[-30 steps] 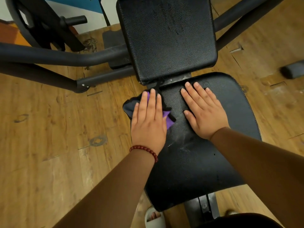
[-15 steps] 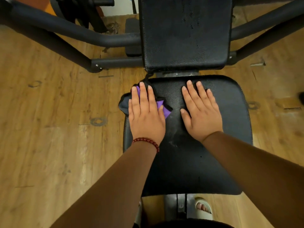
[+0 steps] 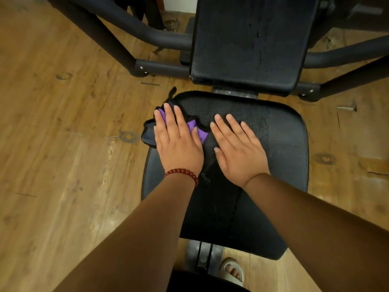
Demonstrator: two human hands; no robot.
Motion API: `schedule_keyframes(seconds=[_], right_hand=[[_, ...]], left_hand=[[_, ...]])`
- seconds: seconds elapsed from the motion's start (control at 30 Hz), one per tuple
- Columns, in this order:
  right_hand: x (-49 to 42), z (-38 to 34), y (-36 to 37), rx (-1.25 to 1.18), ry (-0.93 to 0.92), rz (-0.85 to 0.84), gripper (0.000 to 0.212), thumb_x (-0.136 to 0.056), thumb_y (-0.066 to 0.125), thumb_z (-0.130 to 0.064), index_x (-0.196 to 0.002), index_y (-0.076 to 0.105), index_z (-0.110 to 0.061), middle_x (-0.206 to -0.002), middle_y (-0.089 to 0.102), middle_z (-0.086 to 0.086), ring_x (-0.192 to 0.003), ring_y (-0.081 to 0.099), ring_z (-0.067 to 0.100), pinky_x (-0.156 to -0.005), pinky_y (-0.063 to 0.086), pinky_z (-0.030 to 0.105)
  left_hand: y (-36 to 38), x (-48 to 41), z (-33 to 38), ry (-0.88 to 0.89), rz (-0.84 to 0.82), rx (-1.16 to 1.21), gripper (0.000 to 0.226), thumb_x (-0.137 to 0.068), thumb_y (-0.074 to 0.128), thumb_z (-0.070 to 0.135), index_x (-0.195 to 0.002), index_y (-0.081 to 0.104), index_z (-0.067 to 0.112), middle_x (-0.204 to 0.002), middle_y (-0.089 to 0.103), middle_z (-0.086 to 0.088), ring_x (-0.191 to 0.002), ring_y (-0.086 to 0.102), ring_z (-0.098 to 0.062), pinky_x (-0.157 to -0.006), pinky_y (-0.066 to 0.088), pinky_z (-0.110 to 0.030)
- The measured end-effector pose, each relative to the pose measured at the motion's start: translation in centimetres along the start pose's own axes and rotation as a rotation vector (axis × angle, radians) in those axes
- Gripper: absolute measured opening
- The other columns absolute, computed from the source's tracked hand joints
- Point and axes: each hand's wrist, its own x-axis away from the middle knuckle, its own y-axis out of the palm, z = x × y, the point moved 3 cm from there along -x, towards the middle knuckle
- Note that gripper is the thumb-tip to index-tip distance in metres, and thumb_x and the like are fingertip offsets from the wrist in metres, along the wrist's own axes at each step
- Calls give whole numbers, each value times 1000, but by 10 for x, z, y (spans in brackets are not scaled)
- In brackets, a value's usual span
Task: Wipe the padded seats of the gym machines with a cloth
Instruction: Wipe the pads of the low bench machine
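Observation:
A black padded seat [image 3: 280,148] of a gym machine fills the middle of the view, with its black padded backrest [image 3: 250,41] rising behind it. A purple cloth with dark edging [image 3: 199,131] lies on the seat's back left corner and hangs a little over the left edge. My left hand [image 3: 179,144] lies flat on the cloth with straight fingers and presses it down. My right hand [image 3: 237,148] rests flat on the bare seat just right of the cloth, fingers straight.
Black steel frame tubes [image 3: 134,26] run along the wooden floor [image 3: 63,165] behind and to both sides of the seat. The seat post [image 3: 202,253] and a foot in a light sandal [image 3: 232,270] are below the seat's front edge.
The view has shifted, so the seat now sits squarer in frame. Both hands stay flat on the seat, and the left one with the cloth has slid slightly toward the left edge.

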Motion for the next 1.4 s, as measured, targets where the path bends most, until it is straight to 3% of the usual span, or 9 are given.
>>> schedule_keyframes(seconds=[0.17, 0.4, 0.67, 0.73, 0.83, 0.9, 1.2, 1.33, 1.4], right_hand=[[0, 0, 1, -18, -6, 21, 56, -97, 32, -31, -150, 33, -13, -158, 28, 3, -146, 23, 21, -119, 11, 38], [0, 0, 3, 9, -10, 10, 57, -97, 31, -32, -150, 29, -12, -158, 27, 4, -146, 21, 23, -119, 9, 38], [0, -1, 2, -13, -18, 58, 56, -95, 34, -30, -149, 34, -13, -157, 31, 3, -145, 23, 23, -119, 9, 38], [0, -1, 2, -5, -21, 57, 57, -95, 34, -31, -149, 34, -13, -157, 31, 3, -145, 22, 23, -119, 10, 39], [0, -1, 2, 5, -36, 53, 57, -96, 33, -32, -149, 33, -13, -157, 30, 2, -145, 22, 24, -119, 11, 40], [1, -1, 1, 0, -39, 48, 56, -96, 33, -32, -149, 34, -14, -157, 30, 1, -145, 22, 23, -119, 10, 39], [5, -5, -2, -76, -18, 32, 56, -96, 30, -35, -148, 35, -14, -157, 30, 3, -145, 23, 21, -118, 10, 36], [26, -28, 5, -131, 18, 34, 56, -98, 29, -35, -149, 32, -12, -158, 28, 4, -146, 18, 19, -119, 6, 34], [33, -35, 11, -120, 33, 30, 56, -100, 26, -35, -150, 28, -12, -158, 25, 3, -146, 17, 19, -119, 4, 34]], left_hand=[[16, 49, -8, 93, 10, -33, 61, -100, 22, 39, -150, 24, 5, -158, 22, -14, -147, 16, -32, -116, 17, -44], [7, 11, -8, -102, 29, 21, 62, -100, 18, 39, -154, 10, 8, -162, 8, -13, -149, 2, -32, -119, 7, -43], [20, 59, -4, -22, 20, 13, 61, -100, 24, 39, -150, 23, 4, -159, 20, -15, -147, 15, -32, -117, 21, -45], [15, 52, -10, -16, 11, 1, 61, -101, 23, 39, -152, 19, 7, -160, 15, -14, -148, 10, -31, -118, 15, -43], [6, 27, -20, -190, -6, 69, 63, -102, 24, 39, -154, 6, 8, -162, 1, -13, -149, -4, -31, -119, 1, -40], [4, 22, -20, -243, 23, 79, 62, -101, 23, 38, -154, 7, 7, -161, 3, -15, -149, -2, -33, -119, 3, -41], [20, 73, -33, 105, 25, -68, 61, -100, 24, 39, -150, 20, 5, -159, 20, -14, -147, 15, -32, -117, 16, -43], [13, 47, -33, -117, 67, 33, 62, -99, 19, 38, -152, 20, 6, -160, 15, -16, -148, 10, -34, -118, 15, -45], [16, 52, -28, -99, 57, 19, 62, -99, 18, 38, -152, 18, 6, -160, 14, -15, -148, 7, -33, -118, 11, -44]])
